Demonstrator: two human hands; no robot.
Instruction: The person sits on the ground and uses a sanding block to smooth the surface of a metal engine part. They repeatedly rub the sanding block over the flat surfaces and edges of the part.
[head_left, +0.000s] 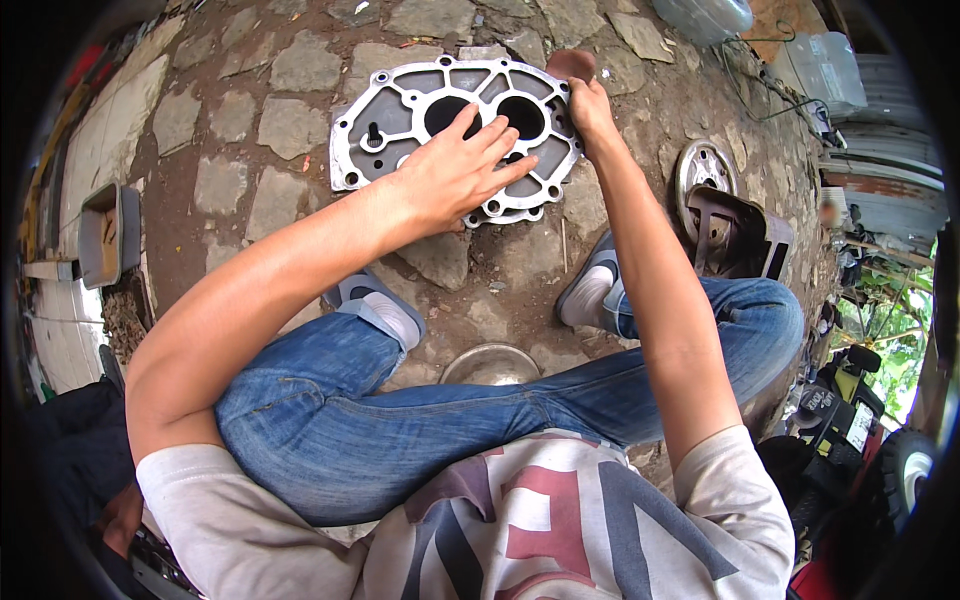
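A grey metal gearbox housing point(420, 82) with a bright machined rim, ribs, bolt holes and two large round bores lies on the stone ground before me. My left hand point(455, 170) rests across its near middle, fingers spread over the lower part of the bores. At the housing's right edge is my right hand point(590, 108), its fingers bent and closed. A reddish-brown flat piece point(572, 64), possibly sandpaper, sticks out beyond those fingers. Where the fingertips meet the piece and the rim is partly hidden.
Between my feet and legs sits a round metal bowl point(490, 366). On the right lie a round metal disc point(700, 165) and a dark metal cover point(745, 225). A grey tray point(108, 235) stands at left; clear plastic containers point(705, 15) are at the far right.
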